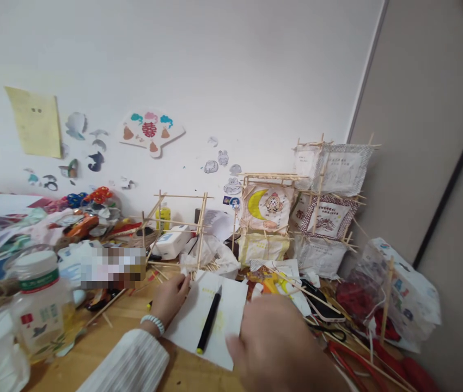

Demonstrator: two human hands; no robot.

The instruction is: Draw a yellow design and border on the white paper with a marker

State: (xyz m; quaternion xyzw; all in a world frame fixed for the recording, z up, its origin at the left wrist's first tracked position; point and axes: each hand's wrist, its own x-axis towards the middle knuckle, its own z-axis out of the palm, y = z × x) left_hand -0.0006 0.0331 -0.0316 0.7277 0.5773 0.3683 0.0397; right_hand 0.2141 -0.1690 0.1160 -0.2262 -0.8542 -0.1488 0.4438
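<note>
A white sheet of paper [193, 318] with faint yellow writing lies on the wooden table. On it rests a marker pen [209, 321] with a black barrel, a yellow end and a pale grey tip pointing away from me. My left hand [171, 300], wearing a beaded bracelet, lies with its fingers stretched along the paper's upper left edge and holds nothing. Large and blurred, my right hand [278, 345] hovers near the paper's right side. Its thumb shows at the left, but its fingers are hidden. The pen lies apart from both hands.
Stick frames with decorated panels [270, 207] stand at the back right; a bare stick frame [178, 223] stands behind the paper. A bottle [39, 310] is at left. Loose sticks, a phone [323, 302], red-handled scissors [349, 359] and a plastic bag [405, 288] crowd the right.
</note>
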